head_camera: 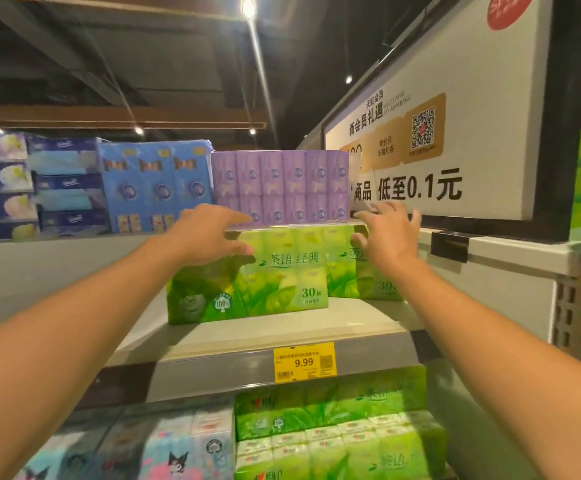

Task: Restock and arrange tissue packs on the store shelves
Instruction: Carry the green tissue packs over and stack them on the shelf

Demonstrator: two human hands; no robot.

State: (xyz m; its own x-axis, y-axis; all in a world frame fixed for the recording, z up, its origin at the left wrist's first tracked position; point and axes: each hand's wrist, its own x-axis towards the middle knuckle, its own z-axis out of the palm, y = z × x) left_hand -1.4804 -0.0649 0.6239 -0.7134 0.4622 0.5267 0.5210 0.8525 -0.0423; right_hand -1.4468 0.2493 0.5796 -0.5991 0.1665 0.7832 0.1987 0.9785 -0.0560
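On the top shelf, a green plastic-wrapped tissue pack printed with tea leaves stands at the front, with a second green pack just behind and to its right, and a purple multi-pack of tissues resting on top of them. The left hand reaches over the front pack's upper left corner, fingers extended toward the purple pack's lower edge and thumb against the green wrapper; its grip is loose and closes on nothing. The right hand is spread wide by the purple pack's right end, apparently not yet holding anything. The step seems to be squaring the purple pack. Done well, both palms would press evenly on its two ends, sliding it level so the soft green packs beneath do not tip forward off the shelf edge above the yellow price tag.
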